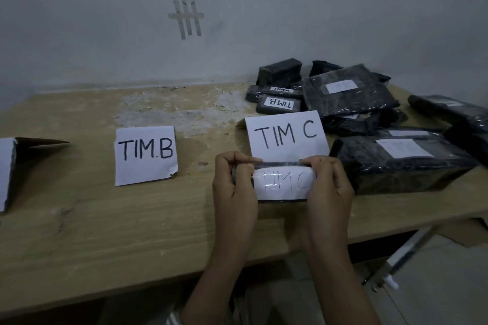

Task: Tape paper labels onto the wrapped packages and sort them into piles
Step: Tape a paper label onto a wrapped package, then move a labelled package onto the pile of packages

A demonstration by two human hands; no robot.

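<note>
Black-wrapped package (pixel 282 166), paper label (pixel 284 183) reading "TIM.C", is clamped at both ends by my left hand (pixel 233 187) and right hand (pixel 328 185), over the table's (pixel 105 232) near edge. "TIM C" sign (pixel 286 137) stands directly behind; "TIM.B" sign (pixel 145 154) left, open tabletop between. Package heap (pixel 348 95) crowds the right.

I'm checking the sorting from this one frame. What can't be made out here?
- Left sign: cut off by the frame edge, text unseen.
- Held package: both hands, left hand and right hand, cover its ends.
- Labels on the right packages: glare and blur, unreadable.
</note>
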